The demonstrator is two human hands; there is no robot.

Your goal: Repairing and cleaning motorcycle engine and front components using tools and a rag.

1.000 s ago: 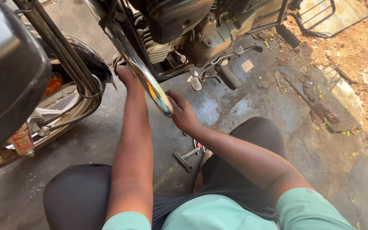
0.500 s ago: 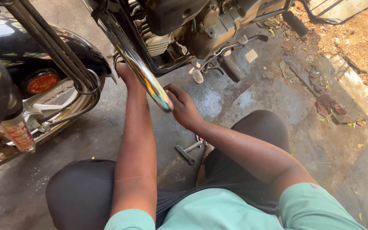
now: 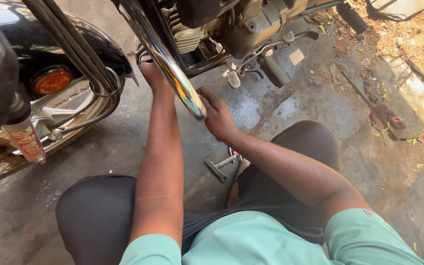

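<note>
left hand [image 3: 152,73] behind chrome exhaust pipe [image 3: 165,59], right hand [image 3: 218,114] beside its end, both grips hidden

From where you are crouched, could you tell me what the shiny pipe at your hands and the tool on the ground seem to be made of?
The pipe, with the left hand behind it and the right hand at its end, looks like chrome-plated metal: it mirrors bright sky and orange glints. The tool on the concrete floor looks like dull grey bare metal, probably steel.

Roadside repair spot: motorcycle [image 3: 207,29], spanner [image 3: 220,168]
</note>
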